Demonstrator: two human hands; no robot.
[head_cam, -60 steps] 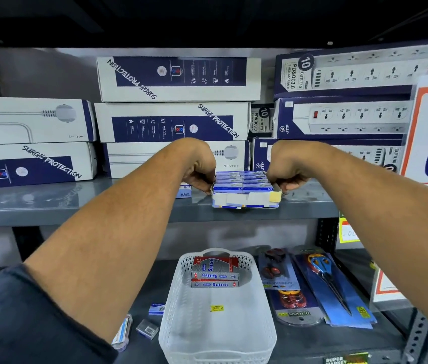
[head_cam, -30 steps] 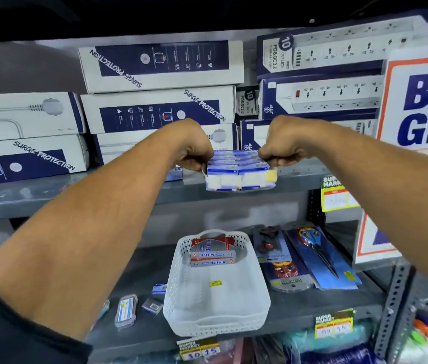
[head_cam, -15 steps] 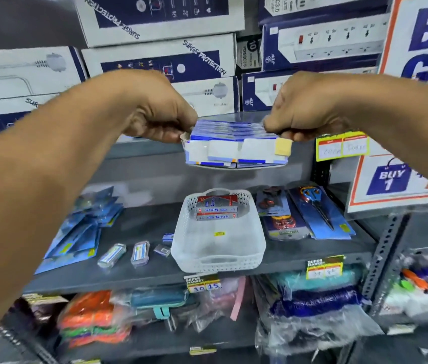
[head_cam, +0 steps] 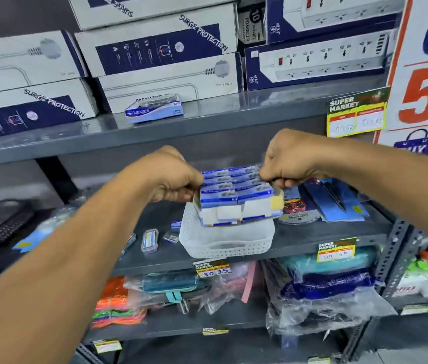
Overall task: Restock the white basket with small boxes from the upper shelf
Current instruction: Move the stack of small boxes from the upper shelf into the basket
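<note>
Both hands hold a flat pack of small blue-and-white boxes (head_cam: 236, 197) level in the air, directly above the white basket (head_cam: 227, 239). My left hand (head_cam: 168, 177) grips the pack's left end and my right hand (head_cam: 290, 160) grips its right end, fingers closed. The basket stands on the middle shelf and the pack hides most of its inside. On the upper shelf (head_cam: 207, 119) another small blue box (head_cam: 153, 109) lies in front of the big cartons.
Large white-and-navy power strip cartons (head_cam: 160, 48) fill the upper shelf. Scissors packs (head_cam: 333, 198) lie right of the basket, small loose items (head_cam: 149, 241) to its left. Price tags hang on shelf edges. A sale sign (head_cam: 423, 74) stands at right. Bagged goods fill the lower shelf.
The pack has come off the upper shelf and moved down, from shelf height to just above the basket. Both hands kept their hold. The view tilted down.
</note>
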